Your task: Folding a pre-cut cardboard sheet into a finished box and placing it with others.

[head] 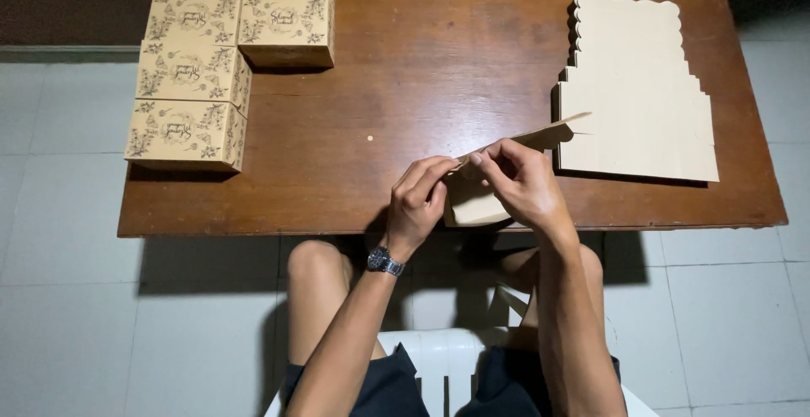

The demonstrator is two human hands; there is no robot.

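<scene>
I am holding a flat cardboard box blank (485,182) up off the near edge of the brown wooden table (405,113), just in front of me, so that its panels hang free and I can bend them along the creases. One scalloped flap is sticking out to the right, toward the stack of unfolded blanks (641,96) lying within easy reach of my right arm.

My left hand (415,202) is pinching the blank's upper edge between thumb and curled fingertips, wrist bent back, a wristwatch (384,260) showing below it. My right hand (523,182) is gripping the same edge from the other side, fingers clenched over the card and knuckles turned up, so both hands are meeting at the fold.

The finished printed boxes (224,46) are standing in rows at the far left corner, well apart from where I am working. I am sitting on a white plastic chair (439,358), forearms angling inward over my knees.
</scene>
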